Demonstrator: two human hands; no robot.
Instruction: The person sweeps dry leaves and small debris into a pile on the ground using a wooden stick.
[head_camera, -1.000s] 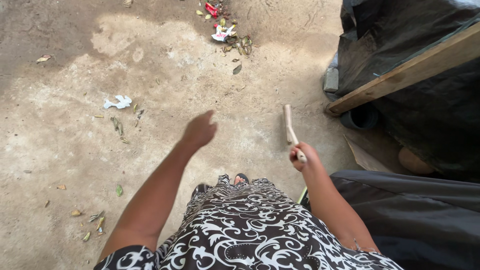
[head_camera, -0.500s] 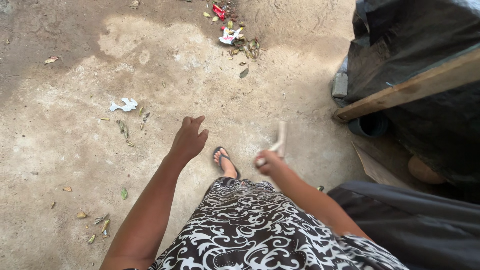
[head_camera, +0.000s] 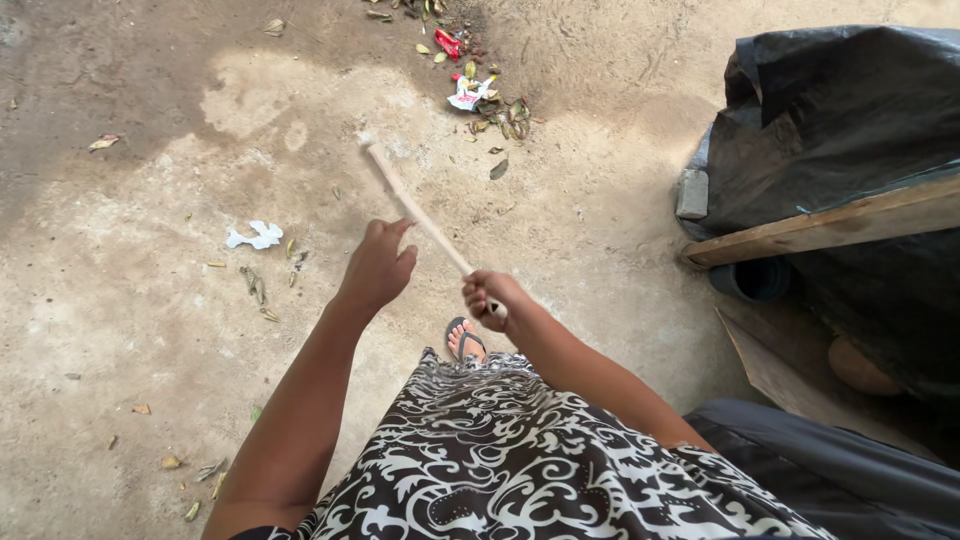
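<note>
Blur softened the far end of the wooden stick (head_camera: 415, 210), so whatever it carried there could not be made out. The right hand (head_camera: 487, 297) was fisted around its near end, and the shaft ran toward eleven o'clock past the left hand (head_camera: 378, 266), whose loosely spread fingers perhaps just touched it. Bare concrete floor (head_camera: 130, 290) lay open at nine o'clock; a black tarp (head_camera: 830, 120) and plank (head_camera: 830, 225) crowded three o'clock.
</note>
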